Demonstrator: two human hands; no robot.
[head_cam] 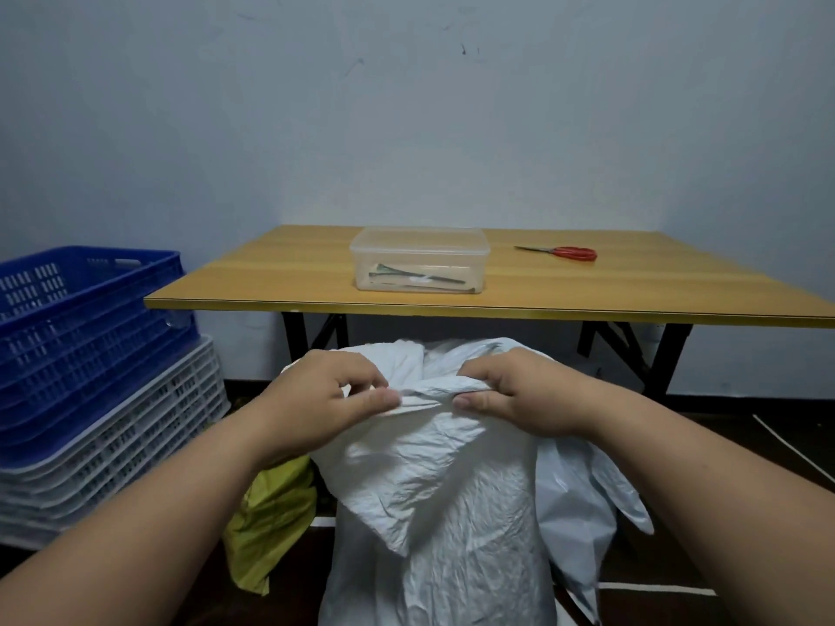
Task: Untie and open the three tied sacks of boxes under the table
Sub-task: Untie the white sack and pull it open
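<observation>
Crates [90, 336]: blue on white, stacked left of the desk, out of the way.
Yellow-green sack [271, 526]: slumped on the floor, beside the white one.
Left hand [325, 395]: fingers [379, 399] pinching the gathered neck, steadying it.
White sack [447, 512]: upright on the floor before the desk [542, 291], pulled close for working.
Right hand [519, 395]: fingers curled over the same fold, likely prying it loose.
Scissors [565, 253]: on the desk, unused.

Head-worn view, forward and down, close over hands [424, 399], table [632, 295] beyond.
</observation>
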